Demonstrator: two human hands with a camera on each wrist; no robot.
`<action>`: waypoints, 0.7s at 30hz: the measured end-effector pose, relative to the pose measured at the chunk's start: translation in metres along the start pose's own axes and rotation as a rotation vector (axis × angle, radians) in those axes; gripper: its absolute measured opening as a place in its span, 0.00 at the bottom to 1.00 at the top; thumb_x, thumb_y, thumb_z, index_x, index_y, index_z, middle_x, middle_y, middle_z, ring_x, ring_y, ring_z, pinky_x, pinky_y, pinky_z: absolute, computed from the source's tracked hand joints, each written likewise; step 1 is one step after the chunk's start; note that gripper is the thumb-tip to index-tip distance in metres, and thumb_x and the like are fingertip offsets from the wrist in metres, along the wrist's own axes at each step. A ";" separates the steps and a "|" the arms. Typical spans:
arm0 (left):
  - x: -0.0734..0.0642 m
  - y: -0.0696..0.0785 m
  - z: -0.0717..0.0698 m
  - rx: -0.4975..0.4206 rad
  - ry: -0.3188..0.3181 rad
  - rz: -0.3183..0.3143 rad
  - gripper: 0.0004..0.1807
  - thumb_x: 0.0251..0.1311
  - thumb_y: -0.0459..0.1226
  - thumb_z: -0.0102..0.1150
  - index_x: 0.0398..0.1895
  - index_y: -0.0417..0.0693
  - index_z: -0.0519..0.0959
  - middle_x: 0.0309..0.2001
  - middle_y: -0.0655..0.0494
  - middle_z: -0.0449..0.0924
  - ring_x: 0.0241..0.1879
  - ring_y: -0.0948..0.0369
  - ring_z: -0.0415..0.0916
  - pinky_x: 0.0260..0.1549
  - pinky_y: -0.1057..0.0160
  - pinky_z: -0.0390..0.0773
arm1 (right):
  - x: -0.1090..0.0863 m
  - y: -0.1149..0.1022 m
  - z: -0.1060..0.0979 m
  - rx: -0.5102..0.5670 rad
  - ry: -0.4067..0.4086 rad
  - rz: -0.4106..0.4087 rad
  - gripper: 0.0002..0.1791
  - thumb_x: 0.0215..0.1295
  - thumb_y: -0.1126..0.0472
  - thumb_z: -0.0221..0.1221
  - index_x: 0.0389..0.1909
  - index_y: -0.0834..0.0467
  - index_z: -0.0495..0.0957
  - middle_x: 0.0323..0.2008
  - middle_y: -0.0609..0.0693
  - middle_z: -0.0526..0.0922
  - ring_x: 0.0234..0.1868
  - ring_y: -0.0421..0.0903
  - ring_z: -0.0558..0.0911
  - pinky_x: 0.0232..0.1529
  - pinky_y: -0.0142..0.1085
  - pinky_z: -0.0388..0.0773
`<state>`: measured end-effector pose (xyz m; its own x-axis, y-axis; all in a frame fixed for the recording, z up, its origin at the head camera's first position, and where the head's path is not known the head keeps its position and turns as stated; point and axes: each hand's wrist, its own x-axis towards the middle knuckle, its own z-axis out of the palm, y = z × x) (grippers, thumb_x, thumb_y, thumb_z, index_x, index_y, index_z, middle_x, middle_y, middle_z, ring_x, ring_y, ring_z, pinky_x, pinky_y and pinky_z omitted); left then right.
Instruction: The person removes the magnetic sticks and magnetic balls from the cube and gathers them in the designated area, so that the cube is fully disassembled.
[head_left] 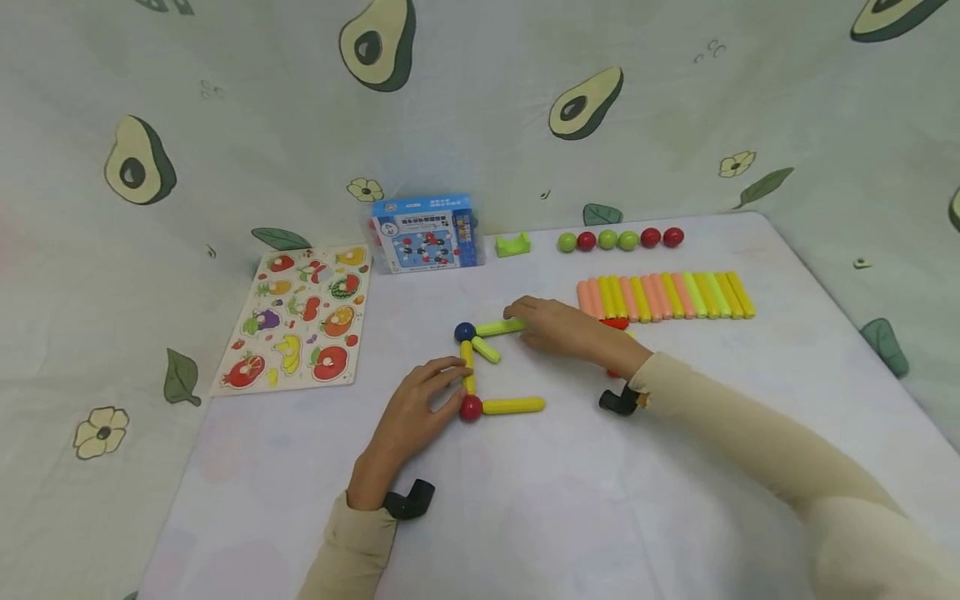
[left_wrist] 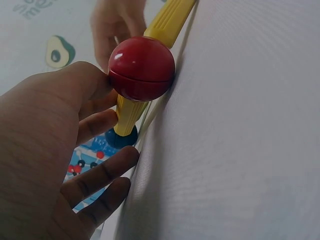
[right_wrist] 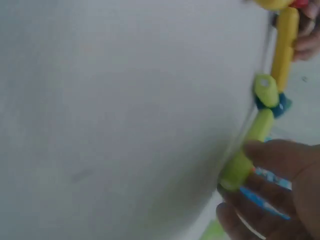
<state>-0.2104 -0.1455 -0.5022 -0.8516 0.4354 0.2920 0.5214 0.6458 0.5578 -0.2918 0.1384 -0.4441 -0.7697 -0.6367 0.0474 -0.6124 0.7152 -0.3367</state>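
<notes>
A joined frame of sticks and balls lies before me. In it, a yellow stick [head_left: 468, 354] links a blue ball [head_left: 465, 332] to a red ball [head_left: 470, 408]. My left hand [head_left: 422, 406] holds this stick near the red ball, its thumb against the ball. A second yellow stick [head_left: 513, 406] points right from the red ball. With thumb and fingers, my right hand [head_left: 558, 329] pinches the far end of a green stick [right_wrist: 261, 125] that runs right from the blue ball. A further green stick [head_left: 486, 350] sticks out of the blue ball at an angle.
Behind the right hand lies a row of pink, yellow and green sticks [head_left: 667, 297]. Green and red balls [head_left: 607, 239] line the back edge, beside a green holder [head_left: 513, 244] and a blue box [head_left: 427, 233]. Red pieces [head_left: 615, 322] are partly hidden under the right arm. A fruit board [head_left: 300, 317] lies left.
</notes>
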 end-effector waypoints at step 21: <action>0.000 0.001 -0.001 0.023 -0.012 -0.001 0.18 0.68 0.45 0.62 0.60 0.62 0.81 0.63 0.69 0.73 0.59 0.65 0.70 0.58 0.61 0.73 | -0.010 0.003 0.008 -0.161 0.124 -0.059 0.19 0.63 0.65 0.66 0.55 0.57 0.84 0.40 0.54 0.83 0.36 0.49 0.79 0.39 0.37 0.81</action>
<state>-0.2104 -0.1456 -0.5009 -0.8513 0.4424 0.2821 0.5221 0.6601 0.5401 -0.2843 0.1448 -0.4533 -0.7422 -0.6453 0.1810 -0.6700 0.7211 -0.1763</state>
